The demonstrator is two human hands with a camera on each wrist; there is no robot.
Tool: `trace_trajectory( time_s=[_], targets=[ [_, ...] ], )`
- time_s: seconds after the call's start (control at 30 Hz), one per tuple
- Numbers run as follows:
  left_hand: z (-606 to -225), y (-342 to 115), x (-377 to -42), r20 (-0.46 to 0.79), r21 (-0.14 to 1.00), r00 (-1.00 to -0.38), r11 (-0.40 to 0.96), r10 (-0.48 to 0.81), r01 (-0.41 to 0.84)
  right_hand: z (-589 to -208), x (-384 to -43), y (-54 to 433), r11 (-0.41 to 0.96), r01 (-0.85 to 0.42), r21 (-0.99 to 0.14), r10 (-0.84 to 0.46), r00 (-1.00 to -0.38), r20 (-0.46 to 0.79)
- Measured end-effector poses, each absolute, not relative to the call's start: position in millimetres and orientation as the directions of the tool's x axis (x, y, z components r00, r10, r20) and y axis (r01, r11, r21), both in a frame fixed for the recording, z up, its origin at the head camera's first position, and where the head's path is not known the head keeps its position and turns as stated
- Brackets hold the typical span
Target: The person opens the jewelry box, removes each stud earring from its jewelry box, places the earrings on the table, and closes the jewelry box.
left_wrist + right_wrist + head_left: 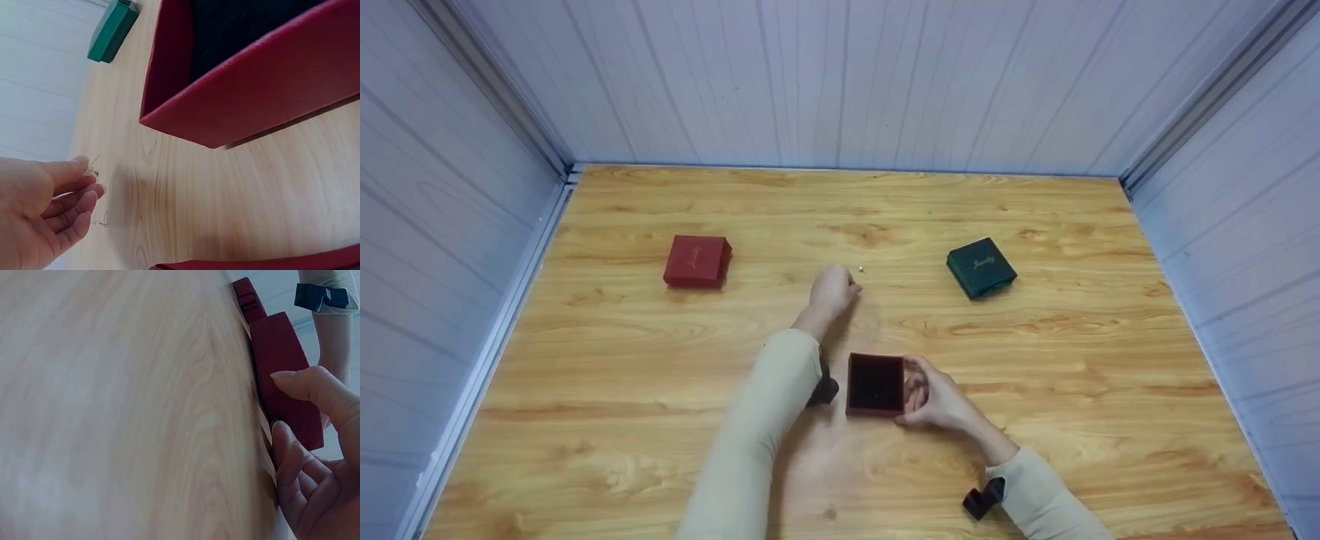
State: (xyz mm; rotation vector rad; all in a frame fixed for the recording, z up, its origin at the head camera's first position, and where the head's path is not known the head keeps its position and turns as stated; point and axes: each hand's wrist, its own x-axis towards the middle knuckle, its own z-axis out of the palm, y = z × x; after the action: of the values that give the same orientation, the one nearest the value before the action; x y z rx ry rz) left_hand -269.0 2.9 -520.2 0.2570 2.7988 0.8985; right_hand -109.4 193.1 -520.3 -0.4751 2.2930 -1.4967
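Observation:
My left hand [834,291] pinches a small earring [95,173] with a thin metal pin between thumb and fingertips. Another small shiny piece with thin wires [102,221] lies just beyond the fingers in the left wrist view; in the head view a tiny shiny piece [861,268] is on the table by that hand. Nearer the body is an open dark red box [875,412] with black padding inside. My right hand [936,397] grips this box from its right side, thumb at the near corner and a finger at the far one.
A closed red jewelry box [697,261] sits at the left of the wooden table [1080,345]. To the right stands a closed green box [982,268] with gold lettering. Pale panel walls [840,82] enclose the table at the back and both sides.

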Motion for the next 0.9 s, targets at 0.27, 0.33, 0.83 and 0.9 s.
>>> trace_trajectory(
  time_s=[0.27,0.33,0.83,0.9],
  targets=[
    [-521.0,9.7,-273.9,-0.192,0.549,-0.957,0.832,0.218,0.080,-516.8,-107.5,192.0,0.399,-0.124,-0.909,-0.457,-0.886,-0.080],
    [-520.8,11.5,-275.1,-0.193,0.527,-0.957,0.846,0.215,0.084,-517.1,-107.5,192.3,0.401,-0.124,-0.908,-0.455,-0.887,-0.079],
    [-520.1,19.9,-287.3,-0.229,0.453,-0.951,0.887,0.209,0.087,-517.5,-108.9,193.0,0.391,-0.060,-0.918,-0.454,-0.880,-0.136],
    [-520.1,20.5,-287.9,-0.224,0.453,-0.951,0.887,0.212,0.091,-518.3,-109.0,193.3,0.381,-0.054,-0.923,-0.454,-0.881,-0.136]
  ],
)
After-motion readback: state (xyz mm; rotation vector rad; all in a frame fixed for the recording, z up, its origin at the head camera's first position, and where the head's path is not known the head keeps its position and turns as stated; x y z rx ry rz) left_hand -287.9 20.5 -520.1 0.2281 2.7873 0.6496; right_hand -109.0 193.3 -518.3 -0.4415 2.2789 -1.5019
